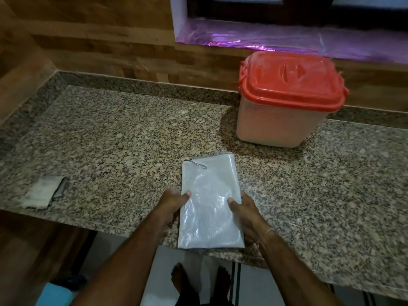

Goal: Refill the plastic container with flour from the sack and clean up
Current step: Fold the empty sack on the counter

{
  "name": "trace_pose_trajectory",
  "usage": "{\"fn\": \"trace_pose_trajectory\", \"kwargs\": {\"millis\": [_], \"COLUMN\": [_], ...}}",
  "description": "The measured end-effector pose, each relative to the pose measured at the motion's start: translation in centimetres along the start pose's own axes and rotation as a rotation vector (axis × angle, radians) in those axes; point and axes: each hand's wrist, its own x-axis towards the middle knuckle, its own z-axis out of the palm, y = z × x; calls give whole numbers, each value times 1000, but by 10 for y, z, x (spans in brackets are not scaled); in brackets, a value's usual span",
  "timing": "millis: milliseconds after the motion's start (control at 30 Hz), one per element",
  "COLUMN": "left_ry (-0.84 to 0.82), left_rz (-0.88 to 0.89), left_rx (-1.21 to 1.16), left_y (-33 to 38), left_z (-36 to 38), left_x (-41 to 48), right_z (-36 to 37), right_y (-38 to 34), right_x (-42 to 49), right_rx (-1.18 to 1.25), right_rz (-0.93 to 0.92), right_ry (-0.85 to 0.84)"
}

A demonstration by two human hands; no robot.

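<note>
Two hands are on the sack [209, 202] as I watch from my station, one at each long side. That sack is folded flat into a white woven rectangle and lies on the speckled granite table [110, 133], its near end close to the table's front edge. I see the left hand [170, 208] gripping the sack's left edge and the right hand [248, 214] gripping its right edge, a thin band round the right wrist. Both thumbs [186, 194] lie on top of the sack, and the other fingers go down at its sides, mostly hidden from me. The hands hold the nearer half of the sack, so its far half lies bare, with a short loop of string [198, 164] at the far left corner. Beyond the sack and to its right stands the plastic container [276, 127], apart from it, its red lid [291, 82] in place. Well to the left of the sack lies a small folded cloth [42, 193], blurred. Below the sack's near end, past the table edge, I make out two bare feet [181, 277] on the floor
</note>
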Motion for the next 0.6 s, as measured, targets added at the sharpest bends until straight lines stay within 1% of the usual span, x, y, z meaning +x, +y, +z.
{"fn": "trace_pose_trajectory", "kwargs": {"millis": [67, 133, 167, 267, 367, 433, 533, 600], "left_ry": [-37, -63, -54, 52, 76, 81, 105, 148], "left_rz": [-80, -115, -112, -52, -5, 16, 28, 60], "left_rx": [-109, -117, -112, -122, -132, -155, -201, -216], "left_y": [-2, -4, -5, -6, -1, 4, 17, 24], "left_z": [-1, -2, -1, 0, -4, -8, -20, -28], "left_x": [-5, -9, -11, -16, -22, -28, -38, -44], "right_z": [-5, -7, -8, -14, -20, -19, -7, 6], "right_y": [0, -5, -9, -22, -35, -46, -64, -73], "right_x": [-1, -3, -3, 0, 10, 15, 19, 18], "right_rx": [26, 23, 4, -121, -211, -182, -14, 51], "right_rz": [-5, -21, -29, -23, 18, 43, 58, 28], "right_ry": [-32, -52, -55, -52, -63, -83, -88, -101]}}
